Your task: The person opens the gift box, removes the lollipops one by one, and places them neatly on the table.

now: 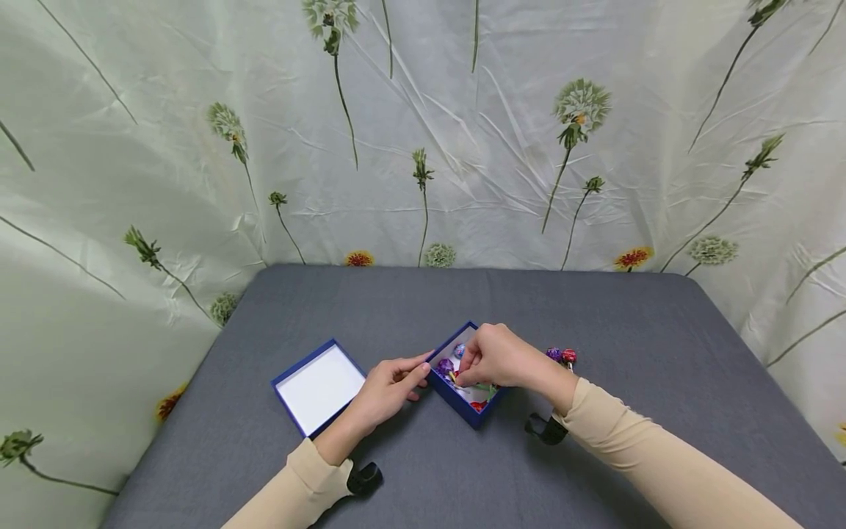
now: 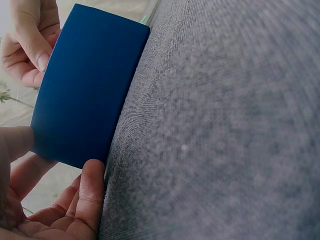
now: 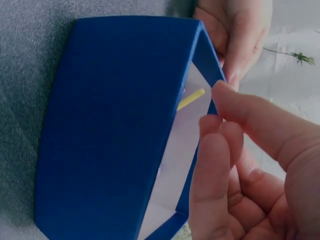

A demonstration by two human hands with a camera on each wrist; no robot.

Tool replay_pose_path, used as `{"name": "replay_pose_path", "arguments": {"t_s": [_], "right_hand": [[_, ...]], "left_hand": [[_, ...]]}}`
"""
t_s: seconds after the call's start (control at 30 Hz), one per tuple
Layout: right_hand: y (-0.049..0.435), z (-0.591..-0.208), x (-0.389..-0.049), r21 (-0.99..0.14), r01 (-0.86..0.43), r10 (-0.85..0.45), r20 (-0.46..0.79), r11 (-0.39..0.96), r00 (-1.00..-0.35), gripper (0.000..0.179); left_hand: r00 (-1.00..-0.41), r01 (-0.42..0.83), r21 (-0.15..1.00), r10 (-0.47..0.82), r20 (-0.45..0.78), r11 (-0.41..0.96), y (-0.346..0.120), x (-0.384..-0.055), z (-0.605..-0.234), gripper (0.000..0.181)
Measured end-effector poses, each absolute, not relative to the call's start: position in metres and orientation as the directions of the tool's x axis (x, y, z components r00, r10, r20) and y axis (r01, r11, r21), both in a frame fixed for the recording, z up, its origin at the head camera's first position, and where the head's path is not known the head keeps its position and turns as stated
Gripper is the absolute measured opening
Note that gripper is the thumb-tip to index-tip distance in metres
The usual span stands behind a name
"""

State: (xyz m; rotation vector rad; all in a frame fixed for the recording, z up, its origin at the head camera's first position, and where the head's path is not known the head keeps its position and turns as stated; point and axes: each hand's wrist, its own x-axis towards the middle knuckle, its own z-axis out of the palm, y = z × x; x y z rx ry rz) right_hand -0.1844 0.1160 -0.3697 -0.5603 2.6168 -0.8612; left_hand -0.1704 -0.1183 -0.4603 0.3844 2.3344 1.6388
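In the head view an open blue box (image 1: 454, 397) with a white inside sits tilted on the grey table. Several wrapped lollipops lie in it, among them a purple lollipop (image 1: 446, 365), a blue lollipop (image 1: 460, 351) and a red lollipop (image 1: 478, 405). My left hand (image 1: 390, 388) grips the box's left corner, thumb at the rim and fingers along the wall. Over the opening is my right hand (image 1: 499, 358), fingers bent downward. A small gap shows between its thumb and index finger in the right wrist view, close to a yellow stick (image 3: 191, 99).
A blue-rimmed lid (image 1: 320, 389), white inside up, lies left of the box. To the right, beyond my right forearm, are a purple lollipop (image 1: 554, 354) and a red lollipop (image 1: 569, 355). A flowered curtain (image 1: 489, 147) hangs behind the grey table (image 1: 390, 301).
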Motion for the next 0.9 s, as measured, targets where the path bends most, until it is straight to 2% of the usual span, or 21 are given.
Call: {"name": "replay_pose_path", "arguments": {"t_s": [0.9], "right_hand": [[0.1103,-0.3777,-0.1825,-0.582,-0.291,-0.468,-0.177,0.759,-0.866,0.022]], "left_hand": [[-0.935,0.054,0.947,0.349,-0.063,0.316,-0.1165,-0.1692,-0.4613,0.037]]}}
